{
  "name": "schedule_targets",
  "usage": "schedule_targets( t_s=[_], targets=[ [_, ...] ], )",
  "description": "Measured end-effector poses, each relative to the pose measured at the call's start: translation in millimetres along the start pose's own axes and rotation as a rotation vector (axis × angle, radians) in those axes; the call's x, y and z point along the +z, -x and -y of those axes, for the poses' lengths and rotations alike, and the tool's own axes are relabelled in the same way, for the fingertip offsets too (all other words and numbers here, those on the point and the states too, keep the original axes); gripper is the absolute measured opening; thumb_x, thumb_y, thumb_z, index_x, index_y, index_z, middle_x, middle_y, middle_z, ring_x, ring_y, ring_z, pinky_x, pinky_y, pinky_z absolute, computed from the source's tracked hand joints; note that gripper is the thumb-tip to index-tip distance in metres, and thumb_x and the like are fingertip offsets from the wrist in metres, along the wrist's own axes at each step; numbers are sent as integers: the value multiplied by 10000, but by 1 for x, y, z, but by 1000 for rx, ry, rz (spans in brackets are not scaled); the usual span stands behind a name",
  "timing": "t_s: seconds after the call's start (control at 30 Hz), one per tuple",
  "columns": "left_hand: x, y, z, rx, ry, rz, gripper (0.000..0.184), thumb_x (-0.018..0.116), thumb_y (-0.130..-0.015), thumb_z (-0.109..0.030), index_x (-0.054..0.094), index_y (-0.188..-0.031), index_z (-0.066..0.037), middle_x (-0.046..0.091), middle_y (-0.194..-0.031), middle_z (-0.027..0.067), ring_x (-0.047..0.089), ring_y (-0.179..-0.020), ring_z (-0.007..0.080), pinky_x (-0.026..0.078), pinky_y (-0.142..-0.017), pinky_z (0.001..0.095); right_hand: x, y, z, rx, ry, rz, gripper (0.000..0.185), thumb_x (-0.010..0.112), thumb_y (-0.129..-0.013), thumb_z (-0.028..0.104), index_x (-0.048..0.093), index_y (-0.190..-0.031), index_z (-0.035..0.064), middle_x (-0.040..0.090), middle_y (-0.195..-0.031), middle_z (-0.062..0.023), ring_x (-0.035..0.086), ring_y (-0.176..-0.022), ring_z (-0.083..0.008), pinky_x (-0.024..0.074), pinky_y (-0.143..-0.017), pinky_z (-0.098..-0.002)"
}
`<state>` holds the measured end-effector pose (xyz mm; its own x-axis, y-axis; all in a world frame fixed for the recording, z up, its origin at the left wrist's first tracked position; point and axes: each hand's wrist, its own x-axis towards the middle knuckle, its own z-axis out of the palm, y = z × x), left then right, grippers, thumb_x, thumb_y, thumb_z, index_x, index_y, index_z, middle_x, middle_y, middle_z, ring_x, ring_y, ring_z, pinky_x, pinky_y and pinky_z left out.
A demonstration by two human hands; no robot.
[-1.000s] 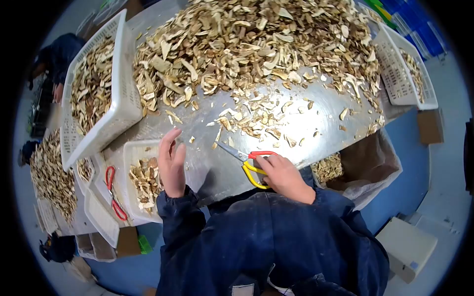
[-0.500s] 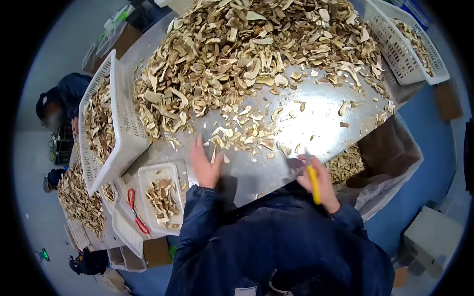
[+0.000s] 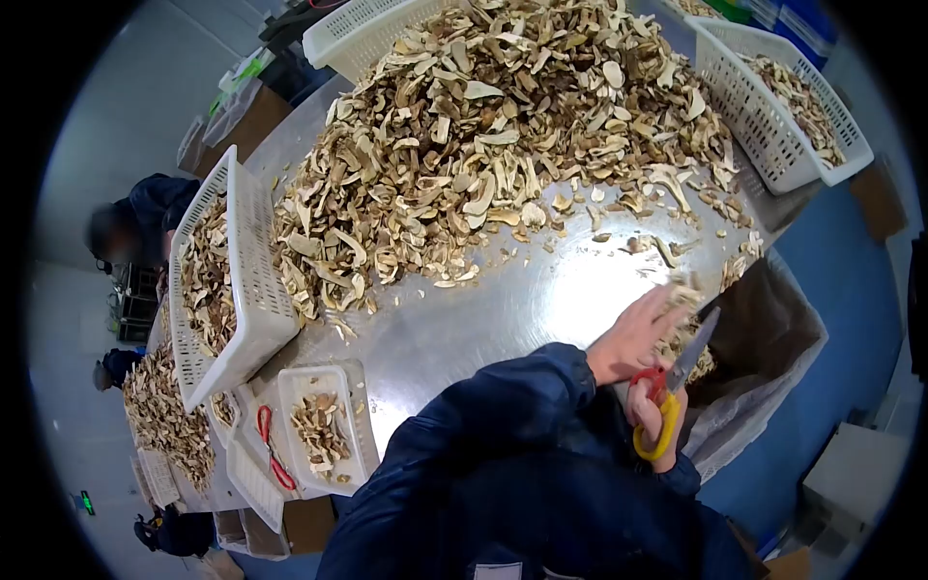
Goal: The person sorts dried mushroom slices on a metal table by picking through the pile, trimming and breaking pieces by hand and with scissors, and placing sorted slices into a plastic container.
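My left hand (image 3: 633, 336) reaches across to the right at the table's edge, fingers stretched out flat and slightly blurred. Dried mushroom slices (image 3: 684, 292) lie at its fingertips. Just below it, my right hand (image 3: 667, 447) grips scissors (image 3: 656, 440) by their yellow and red handles, the blades pointing up and to the right. Both hands are beside a lined box (image 3: 764, 329) that holds more slices, partly hidden behind them. A large heap of dried mushroom slices (image 3: 454, 145) covers the far side of the metal table (image 3: 435, 333).
White perforated baskets of slices stand at the left (image 3: 256, 261) and right (image 3: 764, 135); another basket (image 3: 362, 39) is at the back. A white tray (image 3: 362, 425) with slices and red-handled scissors (image 3: 274, 449) lie at the left. A co-worker (image 3: 155, 208) is beyond the left basket.
My left hand has swept from the table's middle to its right edge, and the small slices in front of the heap are gone from there. My right hand has moved lower and slightly right.
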<state>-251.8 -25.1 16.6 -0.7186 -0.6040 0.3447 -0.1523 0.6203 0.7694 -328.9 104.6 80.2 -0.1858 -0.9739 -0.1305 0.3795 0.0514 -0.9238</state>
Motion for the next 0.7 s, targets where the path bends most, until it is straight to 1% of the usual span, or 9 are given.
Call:
schedule_targets(
  t_s=[0.1, 0.17, 0.23, 0.3, 0.37, 0.5, 0.57, 0.63, 0.7],
  targets=[
    [-21, 7, -12, -190, -191, -5, 806, 668, -753, -347, 281, -1410, -82, 241, -1416, 262, 236, -1301, 434, 165, -1082, 501, -3, -4, 10, -44, -2, 1, 550, 687, -772, 228, 439, -1193, -25, 467, -672, 11, 432, -520, -66, 326, -475, -184],
    [-48, 21, 14, -367, -540, -145, 812, 682, -740, -353, 300, -1404, -83, 242, -1420, 259, 215, -1313, 425, 141, -1073, 534, -4, -8, 9, -9, 10, -38, 539, 681, -776, 226, 441, -1189, -24, 468, -674, 13, 429, -511, -65, 322, -468, -188],
    [-95, 40, 25, -556, -649, -249, 779, 644, -772, -415, 312, -1390, -77, 216, -1432, 266, 151, -1346, 418, 98, -1051, 599, -9, -19, -12, -13, 119, -53, 478, 668, -785, 166, 469, -1181, -13, 475, -685, 17, 425, -542, -59, 330, -500, -187],
    [-138, 57, 37, -725, -760, -282, 779, 636, -777, -421, 302, -1395, -85, 207, -1442, 252, 148, -1351, 410, 81, -1063, 589, -8, -31, -32, 2, 294, -39, 419, 651, -787, 95, 497, -1167, 10, 486, -707, 18, 422, -580, -56, 347, -538, -187],
    [-172, 64, 48, -769, -871, -423, 782, 630, -779, -432, 298, -1396, -84, 208, -1450, 233, 153, -1351, 406, 82, -1062, 593, 4, -42, -36, 32, 353, 14, 385, 641, -787, 47, 520, -1152, 31, 487, -716, 23, 416, -604, -52, 355, -559, -190],
    [-225, 62, 86, -829, -976, -477, 789, 639, -764, -456, 315, -1395, -111, 242, -1445, 208, 206, -1327, 402, 119, -1051, 593, 31, -59, -51, 33, 386, 97, 373, 660, -791, 42, 527, -1139, 42, 437, -653, 55, 370, -585, -35, 309, -523, -193],
    [-231, 60, 90, -794, -938, -415, 727, 647, -760, -438, 379, -1360, -128, 280, -1429, 209, 264, -1305, 397, 206, -1051, 539, 38, -67, -55, 7, 380, 135, 382, 662, -788, 35, 523, -1143, 39, 420, -632, 63, 351, -576, -29, 289, -511, -193],
    [-233, 63, 85, -593, -893, -246, 692, 702, -723, -359, 437, -1319, -129, 329, -1399, 214, 334, -1263, 393, 299, -1028, 461, 38, -70, -57, 44, 352, 133, 391, 656, -782, 21, 520, -1149, 38, 401, -615, 62, 346, -556, -23, 283, -497, -193],
    [-221, 70, 69, -496, -775, -121, 660, 718, -710, -219, 451, -1307, -132, 346, -1383, 213, 362, -1244, 397, 330, -1021, 433, 35, -74, -57, 88, 299, 135, 394, 651, -783, 17, 519, -1153, 35, 389, -604, 63, 342, -541, -22, 280, -489, -194]
  ],
)
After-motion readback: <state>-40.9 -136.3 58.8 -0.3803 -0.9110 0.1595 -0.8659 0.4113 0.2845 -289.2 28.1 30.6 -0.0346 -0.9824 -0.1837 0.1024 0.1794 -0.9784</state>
